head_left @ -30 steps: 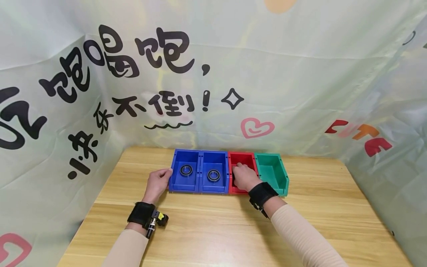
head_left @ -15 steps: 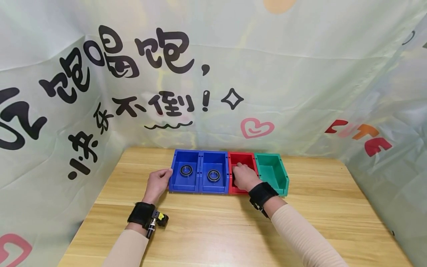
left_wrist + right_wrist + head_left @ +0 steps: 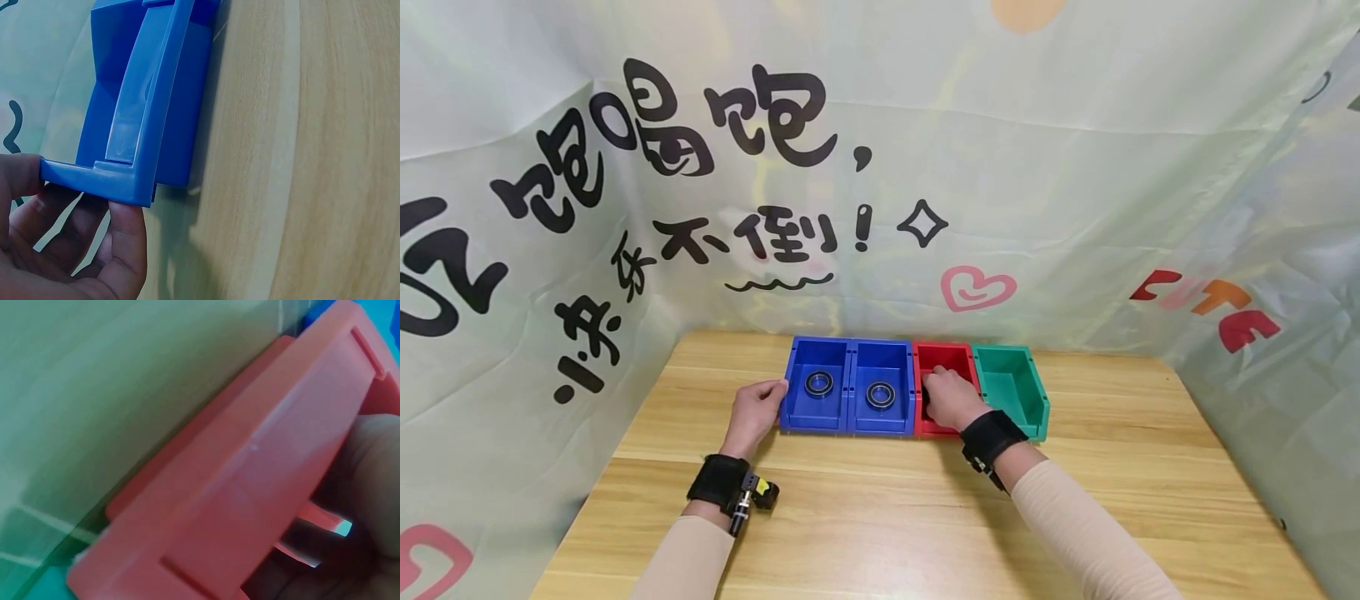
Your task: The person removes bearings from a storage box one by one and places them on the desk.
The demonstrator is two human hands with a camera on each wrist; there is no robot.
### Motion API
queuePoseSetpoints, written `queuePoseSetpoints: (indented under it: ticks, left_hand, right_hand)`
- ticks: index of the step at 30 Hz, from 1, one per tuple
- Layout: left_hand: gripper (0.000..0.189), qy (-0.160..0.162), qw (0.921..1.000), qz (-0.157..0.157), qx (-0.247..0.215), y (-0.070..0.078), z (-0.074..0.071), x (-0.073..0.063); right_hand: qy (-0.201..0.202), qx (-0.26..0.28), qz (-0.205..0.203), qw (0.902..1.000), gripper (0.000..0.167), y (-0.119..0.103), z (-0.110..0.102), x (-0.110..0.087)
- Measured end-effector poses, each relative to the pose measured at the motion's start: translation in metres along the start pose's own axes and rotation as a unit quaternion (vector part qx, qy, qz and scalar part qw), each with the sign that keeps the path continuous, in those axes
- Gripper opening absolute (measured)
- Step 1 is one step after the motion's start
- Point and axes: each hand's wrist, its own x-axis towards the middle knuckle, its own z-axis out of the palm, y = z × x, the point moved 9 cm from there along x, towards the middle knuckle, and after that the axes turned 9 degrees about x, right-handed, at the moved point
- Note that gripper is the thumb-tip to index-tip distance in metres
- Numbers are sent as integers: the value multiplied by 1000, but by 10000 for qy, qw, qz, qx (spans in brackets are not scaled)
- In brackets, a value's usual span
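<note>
Fingers (image 3: pixel 128 240) of the left hand (image 3: pixel 756 417) curled, thumb opposed, pinching the outer side wall of the leftmost blue bin (image 3: pixel 814 414). Left forearm comes in from lower left, pointing forward. Right arm slants in from lower right; right hand (image 3: pixel 953 402) bent down into the red bin (image 3: pixel 946 356). I can't tell from here whether its fingers grasp anything: the tips are hidden by the hand from the head camera, and the bin's front lip blocks much of my right-wrist view, which is also dim. Both bins stand on the table (image 3: pixel 850 525) in one side-by-side row, low fronts facing the person, long axes running front to back. Both forearms cut off at the bottom edge.
</note>
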Motion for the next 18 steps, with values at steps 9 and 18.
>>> queuePoseSetpoints:
  ticks: [9,18]
  left_hand:
    - [35,-25,10000,24,17,-2,0,1]
    - [36,-99,9999,59,1,-3,1,0]
  right_hand:
    - [216,84,-193,9995,35,-5,-15,-4]
    - [385,126,-384,9984,29,-11,-30,-10]
